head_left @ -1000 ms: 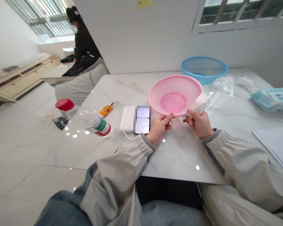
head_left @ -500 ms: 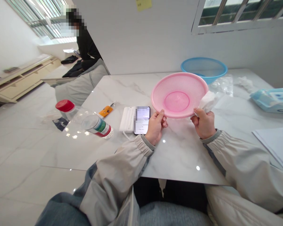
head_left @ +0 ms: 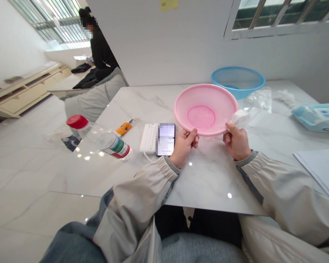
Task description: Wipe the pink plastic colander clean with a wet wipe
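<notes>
A white marbled tabletop (head_left: 203, 182) carries everything here. Over its middle is a pink basket (head_left: 201, 117), open side up and tilted towards the person; I cannot tell whether its base touches the surface. Beyond it, to the far right, stands a blue basket (head_left: 238, 79). White papers (head_left: 322, 170) lie at the near right, with a pale blue packet (head_left: 318, 117) farther back. A clear bottle (head_left: 120, 147) with a red cap is at the left. The left hand (head_left: 184, 148) and right hand (head_left: 237, 141) both have their fingers clamped on the basket's near rim, thumbs uppermost. Left of the left hand lies a lit phone (head_left: 166, 140). A crumpled white tissue (head_left: 240, 117) is at the right fingers, against the rim. An orange tag (head_left: 124, 128) lies farther left.
</notes>
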Tool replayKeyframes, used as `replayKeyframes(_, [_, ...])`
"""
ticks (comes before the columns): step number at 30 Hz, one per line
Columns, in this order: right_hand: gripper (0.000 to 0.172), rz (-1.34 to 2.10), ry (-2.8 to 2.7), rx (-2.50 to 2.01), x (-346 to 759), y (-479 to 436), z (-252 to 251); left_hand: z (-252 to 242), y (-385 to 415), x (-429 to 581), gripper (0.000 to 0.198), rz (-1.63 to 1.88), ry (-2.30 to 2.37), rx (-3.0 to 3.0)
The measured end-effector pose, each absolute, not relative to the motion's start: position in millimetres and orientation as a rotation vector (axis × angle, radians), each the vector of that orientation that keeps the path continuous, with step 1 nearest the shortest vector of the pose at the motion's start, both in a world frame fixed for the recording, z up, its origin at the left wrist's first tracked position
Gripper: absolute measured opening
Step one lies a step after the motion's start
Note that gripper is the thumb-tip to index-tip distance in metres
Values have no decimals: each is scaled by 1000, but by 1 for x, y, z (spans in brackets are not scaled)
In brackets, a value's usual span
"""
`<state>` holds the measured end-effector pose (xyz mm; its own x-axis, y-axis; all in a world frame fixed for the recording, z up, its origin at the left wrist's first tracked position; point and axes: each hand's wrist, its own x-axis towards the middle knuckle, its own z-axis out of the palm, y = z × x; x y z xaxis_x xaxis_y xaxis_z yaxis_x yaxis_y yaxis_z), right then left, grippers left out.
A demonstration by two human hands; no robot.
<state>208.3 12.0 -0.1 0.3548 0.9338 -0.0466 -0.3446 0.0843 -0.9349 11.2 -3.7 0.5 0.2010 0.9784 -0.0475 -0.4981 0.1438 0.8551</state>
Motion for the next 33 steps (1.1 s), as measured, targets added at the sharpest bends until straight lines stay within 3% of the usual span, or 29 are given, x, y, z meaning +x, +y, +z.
replayKeyframes(14, [53, 1328, -963, -1004, 202, -2, 2, 3, -6, 13, 60, 1144, 717, 941])
replayKeyframes(24, [42, 1156, -937, -987, 205, 0, -2, -4, -2, 12, 58, 1071, 829, 945])
replayKeyframes(33, [41, 1001, -1037, -964, 210, 2, -8, -2, 4, 7, 55, 1269, 894, 859])
